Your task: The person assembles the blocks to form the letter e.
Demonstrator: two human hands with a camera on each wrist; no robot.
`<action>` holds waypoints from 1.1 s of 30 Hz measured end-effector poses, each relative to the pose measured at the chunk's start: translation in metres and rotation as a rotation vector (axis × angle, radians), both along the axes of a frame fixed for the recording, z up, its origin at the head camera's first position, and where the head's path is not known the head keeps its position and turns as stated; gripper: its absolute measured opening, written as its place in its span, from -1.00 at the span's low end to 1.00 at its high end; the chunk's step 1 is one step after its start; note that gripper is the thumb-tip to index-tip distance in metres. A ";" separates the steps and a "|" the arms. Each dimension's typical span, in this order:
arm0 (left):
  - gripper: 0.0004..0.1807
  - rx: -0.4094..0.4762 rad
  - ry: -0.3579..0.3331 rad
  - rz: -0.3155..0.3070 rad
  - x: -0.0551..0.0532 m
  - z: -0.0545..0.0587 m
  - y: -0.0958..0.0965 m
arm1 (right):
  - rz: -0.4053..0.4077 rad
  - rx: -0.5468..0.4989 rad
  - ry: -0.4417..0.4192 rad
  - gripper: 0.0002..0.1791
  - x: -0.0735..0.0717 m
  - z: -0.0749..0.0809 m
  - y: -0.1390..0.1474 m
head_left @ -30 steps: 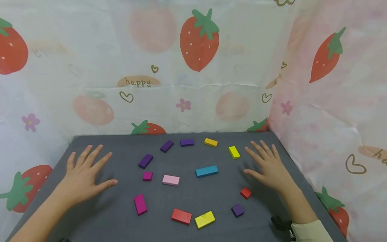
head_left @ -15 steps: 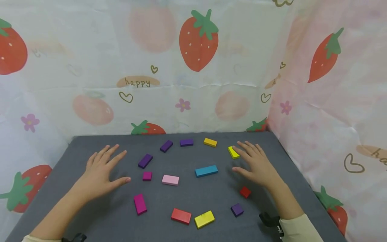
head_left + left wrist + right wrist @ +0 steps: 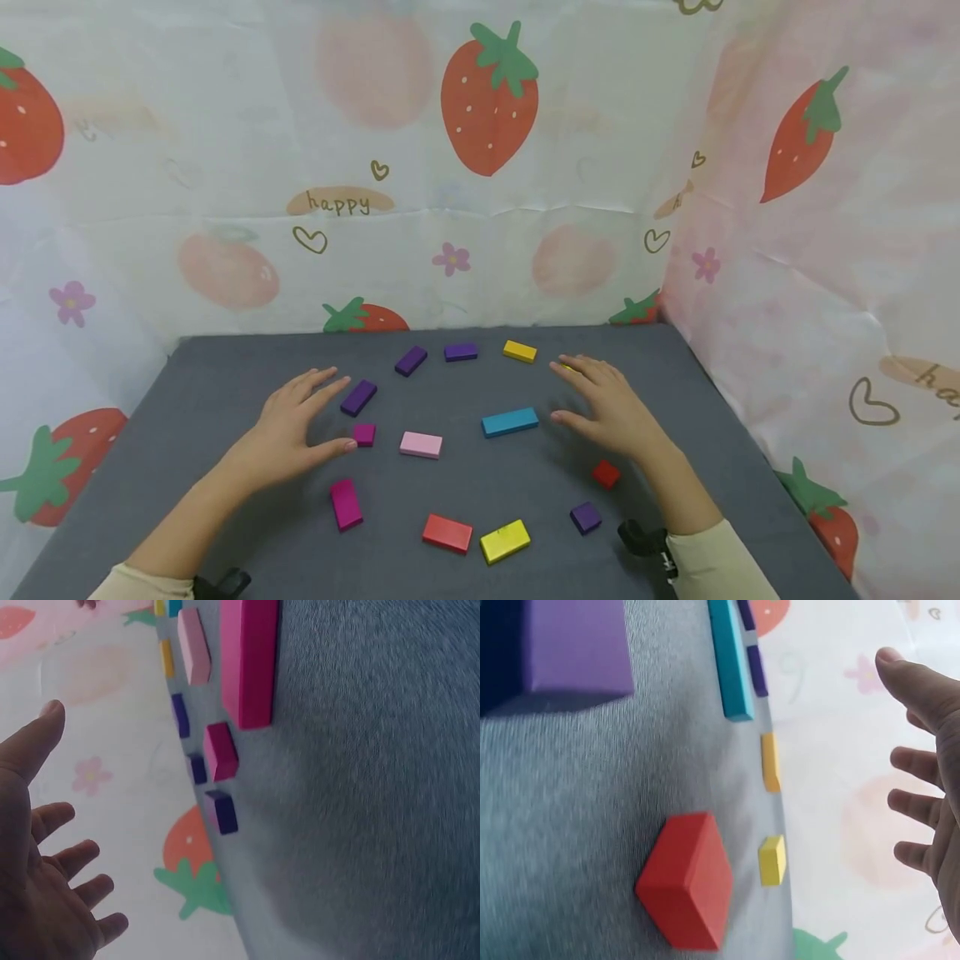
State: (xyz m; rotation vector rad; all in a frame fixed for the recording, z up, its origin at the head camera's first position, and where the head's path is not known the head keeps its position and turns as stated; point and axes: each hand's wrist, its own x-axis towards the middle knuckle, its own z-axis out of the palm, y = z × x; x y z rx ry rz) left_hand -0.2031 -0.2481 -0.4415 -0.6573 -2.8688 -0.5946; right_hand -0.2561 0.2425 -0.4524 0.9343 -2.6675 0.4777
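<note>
While oblong blocks [image 3: 510, 422] dot grainy cloth [image 3: 390, 575], left fingers [image 3: 327, 396] and right fingers [image 3: 576, 382] hover outstretched.

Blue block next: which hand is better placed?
Likely the right. In the head view, the right hand hovers, empty, just right of the blue block; the left hand is farther off, with the light pink block between.

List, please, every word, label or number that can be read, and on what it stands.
"happy": back cloth.
"ha", cut by picture edge: right cloth.
Corner lettering: unclear.
Faint upper-left marks, back cloth: unreadable.
White marks, right wrist strap: too small to read.
Blocks: none seen.
</note>
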 end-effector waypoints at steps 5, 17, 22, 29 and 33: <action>-0.04 0.013 -0.018 -0.034 -0.005 -0.008 0.010 | 0.036 -0.020 -0.034 -0.17 -0.005 -0.002 -0.010; -0.12 0.144 -0.172 -0.174 -0.018 -0.020 0.041 | 0.089 -0.049 -0.154 -0.18 -0.014 -0.007 -0.041; -0.10 0.156 -0.217 -0.176 -0.022 -0.025 0.053 | 0.097 -0.052 -0.196 -0.19 -0.017 -0.010 -0.050; -0.11 0.151 -0.251 -0.173 -0.029 -0.035 0.069 | 0.082 -0.033 -0.250 -0.23 -0.023 -0.015 -0.062; -0.13 0.153 -0.286 -0.175 -0.034 -0.040 0.076 | 0.074 -0.025 -0.280 -0.26 -0.026 -0.019 -0.065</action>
